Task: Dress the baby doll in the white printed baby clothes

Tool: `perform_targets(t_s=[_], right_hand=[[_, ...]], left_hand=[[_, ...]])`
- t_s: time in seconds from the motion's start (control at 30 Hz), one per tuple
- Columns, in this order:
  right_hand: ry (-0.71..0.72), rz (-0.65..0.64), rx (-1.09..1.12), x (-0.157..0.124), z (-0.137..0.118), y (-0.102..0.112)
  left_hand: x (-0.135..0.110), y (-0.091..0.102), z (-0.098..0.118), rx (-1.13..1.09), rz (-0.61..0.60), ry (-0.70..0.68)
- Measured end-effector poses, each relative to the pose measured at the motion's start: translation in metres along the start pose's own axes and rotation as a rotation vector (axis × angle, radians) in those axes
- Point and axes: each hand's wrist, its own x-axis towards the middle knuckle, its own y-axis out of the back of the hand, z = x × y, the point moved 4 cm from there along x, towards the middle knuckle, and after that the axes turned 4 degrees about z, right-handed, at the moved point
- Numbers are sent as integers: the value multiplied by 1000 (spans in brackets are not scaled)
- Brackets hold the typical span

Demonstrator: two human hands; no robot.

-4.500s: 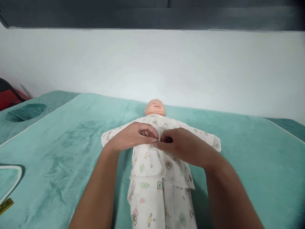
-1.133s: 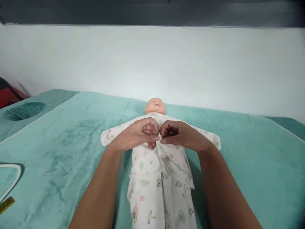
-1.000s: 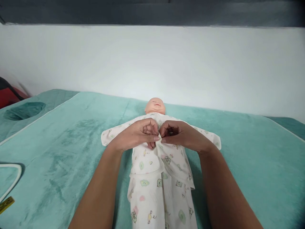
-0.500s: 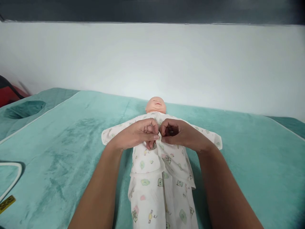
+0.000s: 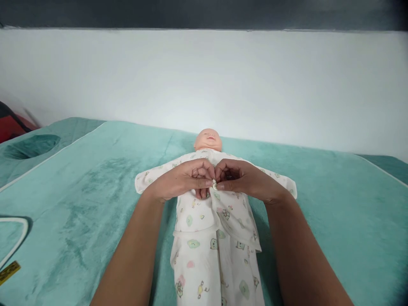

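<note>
A baby doll (image 5: 208, 139) lies on its back, head toward the wall, arms spread. It wears a white printed top (image 5: 197, 216) and matching trousers (image 5: 197, 263). Over its chest, my left hand (image 5: 194, 178) pinches the front edge of the top between thumb and fingers. My right hand (image 5: 239, 176) pinches the other side of the same spot, its fingertips meeting those of the left. A small pale round button (image 5: 214, 185) shows between the two thumbs. Below the hands the front flaps of the top overlap loosely. The fingers hide part of the chest.
A teal plush cover (image 5: 334, 238) spreads under the doll, with a hole (image 5: 32, 146) at the far left. A white cable (image 5: 24, 231) and a yellow label (image 5: 9, 273) lie at the left edge. Behind stands a white wall (image 5: 204, 80); a red object (image 5: 11, 127) is beside it.
Both hands stay at the chest. My right hand's fingertips have closed in on the left's, and the button shows more clearly between the thumbs.
</note>
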Motion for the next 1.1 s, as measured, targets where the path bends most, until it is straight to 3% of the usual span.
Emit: perform_targets(t_s=[0.7, 1.1], right_hand=[[-27, 35, 43, 3, 5, 1], [-45, 59, 17, 3, 4, 0]], left_hand=[[-4, -1, 5, 41, -30, -18], [-3, -2, 3, 46, 11, 9]])
